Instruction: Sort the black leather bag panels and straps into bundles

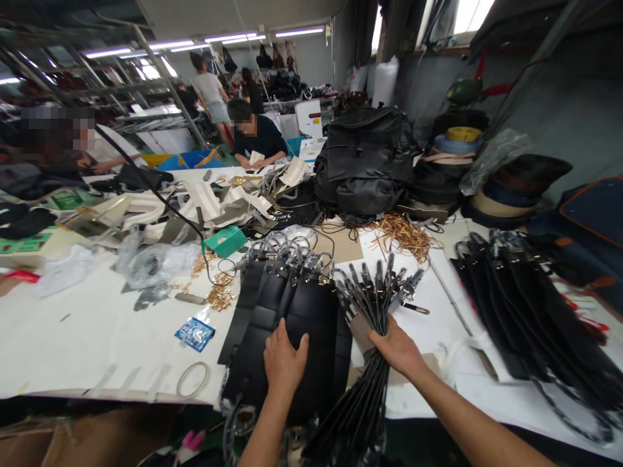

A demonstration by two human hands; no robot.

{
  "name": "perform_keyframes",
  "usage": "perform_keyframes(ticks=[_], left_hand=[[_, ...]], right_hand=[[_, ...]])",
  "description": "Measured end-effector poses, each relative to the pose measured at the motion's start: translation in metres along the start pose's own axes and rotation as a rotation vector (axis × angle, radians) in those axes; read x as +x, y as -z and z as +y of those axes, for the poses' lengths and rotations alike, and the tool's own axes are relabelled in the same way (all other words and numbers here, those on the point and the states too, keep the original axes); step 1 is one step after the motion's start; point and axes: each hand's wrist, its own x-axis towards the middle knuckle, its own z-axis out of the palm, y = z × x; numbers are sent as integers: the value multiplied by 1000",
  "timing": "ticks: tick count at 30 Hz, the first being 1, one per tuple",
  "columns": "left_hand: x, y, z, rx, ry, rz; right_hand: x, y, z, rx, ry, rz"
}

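At lower center, our left hand (pixel 283 362) lies flat on black panels (pixel 296 324); our right hand (pixel 396 349) grips the strap bundle (pixel 372 363).

The left hand (pixel 283 363) lies flat on black leather pieces (pixel 292 311). The right hand (pixel 396 347) holds a bunch of black straps (pixel 374 305) on the white worktop (pixel 97 324).

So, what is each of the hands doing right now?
Left hand: open, flat on the black leather pieces.
Right hand: closed on the bundle of black straps.

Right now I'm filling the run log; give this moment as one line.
left hand: flat on black leather panels | right hand: gripping bundle of black straps | white table
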Motion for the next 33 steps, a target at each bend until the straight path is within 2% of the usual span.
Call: perform_keyframes(ticks=[3, 5, 7, 9, 12, 15, 16, 17, 18, 20, 21, 22, 24, 26, 28, 29, 31, 33], left_hand=[[-20, 3, 26, -319, -13, -133], [-36, 5, 56, -505, -114, -291], [-50, 8, 86, -551, -268, -452], [-60, 10, 109, -510, -360, -533], [-68, 14, 125, -486, -341, -559], [-67, 19, 122, -588, -311, -585], [-62, 20, 115, -626, -297, -556], [-55, 20, 106, -639, -269, -477], [-45, 19, 94, -615, -226, -349], [-21, 15, 62, -448, -104, -15], [-9, 12, 45, -347, -43, 101], [2, 9, 29, -272, 31, 120], [13, 5, 8, -217, 136, 50], [5, 3, 8, -285, 150, -57], [-16, 3, 30, -446, 73, -206], [-29, 4, 45, -539, 14, -319], [-53, 4, 78, -629, -190, -534], [-66, 4, 103, -635, -284, -622]], right_hand=[[-3, 0, -3, 23, -15, 48], [-5, 0, -4, 49, -19, 55], [-5, 1, -4, 83, -13, 43], [-5, 1, -1, 144, -2, 31], [-3, 0, 4, 246, 53, 40], [0, -3, 6, 235, 93, 84], [1, -4, 6, 206, 79, 92], [2, -4, 5, 177, 59, 91], [2, -4, 4, 153, 40, 87], [2, -4, 3, 141, 22, 78], [2, -3, 3, 146, 16, 80], [1, -3, 3, 153, 9, 87], [1, -3, 4, 169, 5, 97], [1, -4, 5, 191, 21, 103], [2, -5, 5, 224, 34, 93], [1, -5, 5, 246, 35, 87], [-1, -5, 4, 287, 36, 78], [-4, -4, 2, 313, 55, 78]])
